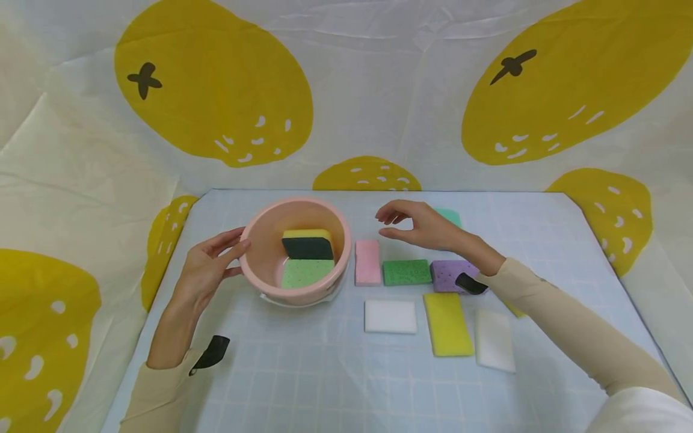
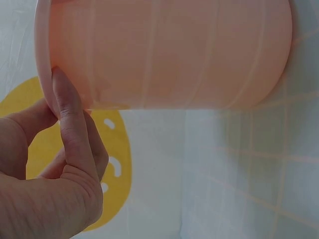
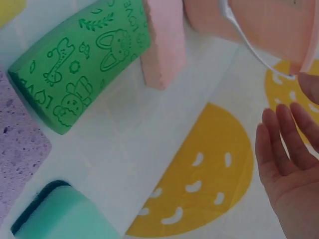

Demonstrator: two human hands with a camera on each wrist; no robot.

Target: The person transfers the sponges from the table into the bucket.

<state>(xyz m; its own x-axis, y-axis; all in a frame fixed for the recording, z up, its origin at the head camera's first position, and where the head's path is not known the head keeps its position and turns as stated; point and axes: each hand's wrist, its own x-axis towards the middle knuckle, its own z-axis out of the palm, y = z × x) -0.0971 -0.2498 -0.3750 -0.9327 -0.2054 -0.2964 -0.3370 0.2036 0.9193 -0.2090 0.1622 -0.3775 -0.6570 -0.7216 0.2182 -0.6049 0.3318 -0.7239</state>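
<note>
My left hand (image 1: 208, 264) grips the rim of a pink bucket (image 1: 263, 243), thumb and fingers on either side of the rim in the left wrist view. Inside the bucket, a yellow sponge with a dark scouring side (image 1: 307, 246) leans on the wall beside a light green sponge (image 1: 305, 274). To the bucket's right hovers my right hand (image 1: 412, 224), fingers loosely bent and holding nothing. Below it are a pink sponge (image 1: 368, 263) and a green sponge (image 1: 407, 272), printed with animal figures in the right wrist view. A teal sponge (image 1: 449, 216) lies partly hidden behind this hand.
A purple sponge (image 1: 446, 275) lies partly under the right forearm. Nearer are a white sponge (image 1: 390, 316), a yellow sponge (image 1: 448, 325) and another white sponge (image 1: 494, 340). A second yellow piece (image 1: 515, 310) peeks from beneath the sleeve. Lemon-printed cloth (image 1: 368, 90) surrounds the table.
</note>
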